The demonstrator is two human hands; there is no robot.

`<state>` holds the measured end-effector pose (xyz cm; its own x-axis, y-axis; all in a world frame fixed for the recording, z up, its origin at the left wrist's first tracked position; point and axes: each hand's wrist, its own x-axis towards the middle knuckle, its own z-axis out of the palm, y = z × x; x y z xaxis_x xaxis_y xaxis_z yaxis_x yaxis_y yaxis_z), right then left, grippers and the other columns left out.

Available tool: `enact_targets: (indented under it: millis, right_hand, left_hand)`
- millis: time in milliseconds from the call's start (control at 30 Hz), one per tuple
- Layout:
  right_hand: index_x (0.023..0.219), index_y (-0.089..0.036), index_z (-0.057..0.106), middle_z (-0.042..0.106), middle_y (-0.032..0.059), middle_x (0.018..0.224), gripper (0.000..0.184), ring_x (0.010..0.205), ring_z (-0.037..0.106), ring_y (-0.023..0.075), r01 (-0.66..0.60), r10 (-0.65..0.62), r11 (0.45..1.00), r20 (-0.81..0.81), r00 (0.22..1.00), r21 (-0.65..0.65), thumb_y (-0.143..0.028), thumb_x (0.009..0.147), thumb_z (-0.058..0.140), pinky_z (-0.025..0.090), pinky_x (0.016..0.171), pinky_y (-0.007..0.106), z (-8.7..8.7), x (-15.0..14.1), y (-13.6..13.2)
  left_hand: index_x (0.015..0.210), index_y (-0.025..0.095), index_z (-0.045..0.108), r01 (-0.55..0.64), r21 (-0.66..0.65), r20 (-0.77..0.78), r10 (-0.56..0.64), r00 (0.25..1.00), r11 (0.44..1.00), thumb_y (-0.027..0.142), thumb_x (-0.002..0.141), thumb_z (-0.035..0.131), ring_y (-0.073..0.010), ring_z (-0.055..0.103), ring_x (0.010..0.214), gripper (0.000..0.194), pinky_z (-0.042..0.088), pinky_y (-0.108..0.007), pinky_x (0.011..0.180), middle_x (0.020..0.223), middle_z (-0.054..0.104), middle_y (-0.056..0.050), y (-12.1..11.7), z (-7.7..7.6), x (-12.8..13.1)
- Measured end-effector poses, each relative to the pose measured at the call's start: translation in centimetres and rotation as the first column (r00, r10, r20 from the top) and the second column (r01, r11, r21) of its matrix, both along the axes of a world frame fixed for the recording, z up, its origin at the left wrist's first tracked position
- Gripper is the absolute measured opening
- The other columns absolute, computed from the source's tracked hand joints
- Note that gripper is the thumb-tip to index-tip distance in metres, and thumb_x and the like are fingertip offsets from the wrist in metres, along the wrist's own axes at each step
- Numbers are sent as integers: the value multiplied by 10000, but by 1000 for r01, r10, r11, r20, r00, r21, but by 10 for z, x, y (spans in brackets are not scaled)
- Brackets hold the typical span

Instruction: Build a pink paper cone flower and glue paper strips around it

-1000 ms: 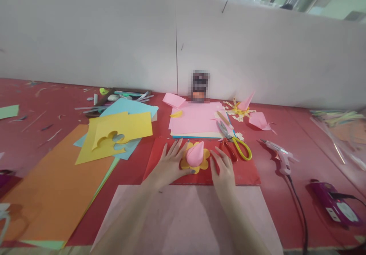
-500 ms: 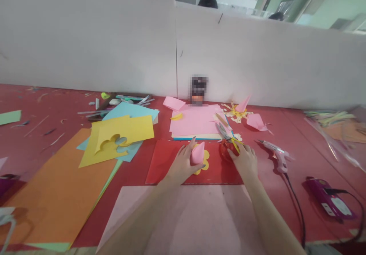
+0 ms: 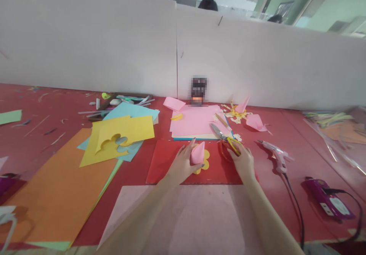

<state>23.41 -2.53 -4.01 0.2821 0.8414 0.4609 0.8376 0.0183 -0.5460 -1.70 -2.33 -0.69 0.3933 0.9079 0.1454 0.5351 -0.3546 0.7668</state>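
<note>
My left hand (image 3: pixel 182 160) curls around a pink paper cone (image 3: pixel 197 154), fingers behind it and thumb in front. Beneath the cone lies a yellow paper flower (image 3: pixel 206 159), partly covered by the cone and hand. Both rest over a red board (image 3: pixel 166 167); whether cone and flower are joined cannot be seen. My right hand (image 3: pixel 243 160) is closed on the yellow handle of the scissors (image 3: pixel 219 131), at the board's right side. Their blades point away to the upper left, over the edge of the pink paper sheets (image 3: pixel 194 121).
On the right lie a hot glue gun (image 3: pixel 276 154) and a purple power socket (image 3: pixel 327 198). Cut yellow paper (image 3: pixel 137 127) and orange sheets (image 3: pixel 54 186) spread at left. A craft knife (image 3: pixel 223 122) sits by the scissors; another pink cone (image 3: pixel 243 105) stands behind. A white partition (image 3: pixel 114 45) backs the table.
My right hand has left the flower's side, moved right and taken the scissors, whose blades have shifted left. My left hand has closed in around the pink cone.
</note>
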Motion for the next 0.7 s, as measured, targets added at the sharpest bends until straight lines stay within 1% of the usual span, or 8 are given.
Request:
enact_targets:
  millis: [133,200,300,367,433,500,600,700]
  right_hand:
    - [1012,-216,623,667,49,961,285,867,567,214,-186,186,982,13,982,-31,-366,790,523,443,786,347,3,-2,16]
    - [1025,-225,619,668,39,976,267,877,568,211,-247,248,968,46,968,-37,-331,809,502,446,789,343,4,-3,27]
    - [999,-211,633,671,59,955,245,878,577,220,-227,225,974,111,968,10,-285,831,470,439,803,367,5,-6,40]
    - [992,-217,637,661,62,996,247,936,570,218,-221,210,973,135,968,70,-254,847,440,417,849,385,8,-11,43]
    - [1001,-230,633,638,54,1063,258,1006,548,205,-242,227,962,122,966,128,-231,857,418,393,897,388,14,-17,40]
    - [1003,-235,628,626,50,1080,255,1033,537,190,-263,255,951,64,965,162,-231,858,419,392,913,375,20,-25,31]
    - [940,-226,633,642,54,1023,222,993,558,182,-248,261,956,-70,963,154,-267,854,433,430,876,345,27,-37,13]
    - [943,-217,625,650,60,997,232,951,579,181,-221,236,971,-192,953,95,-295,855,425,445,855,331,26,-45,-2]
  left_hand:
    - [1383,331,191,-24,-31,3,25,1000,999,413,709,638,-272,350,1252,813,279,-447,1035,1385,384,-22,0,-2,0]
    - [1387,329,188,-39,-53,10,39,999,998,424,696,649,-283,340,1252,836,300,-445,1020,1385,382,-29,0,-2,0]
    - [1393,329,166,-34,-78,48,38,998,996,420,686,660,-268,384,1217,868,344,-416,988,1344,427,-43,-1,0,0]
    - [1398,328,141,-15,-93,79,23,997,996,406,679,672,-248,416,1190,897,361,-391,973,1294,476,-44,-1,3,0]
    - [1403,330,102,4,-119,96,7,995,993,388,676,679,-233,431,1178,931,370,-373,964,1264,502,-38,-2,6,0]
    - [1406,336,64,18,-146,94,-4,996,989,377,676,681,-226,435,1177,956,378,-361,955,1265,504,-31,-3,9,1]
    - [1406,344,36,28,-149,58,-20,998,988,370,680,674,-233,394,1223,966,361,-373,975,1283,492,-24,-4,13,2]
    - [1405,347,38,20,-111,24,-18,1000,994,337,635,709,-255,314,1285,1021,321,-409,1017,1321,459,-28,-4,16,1]
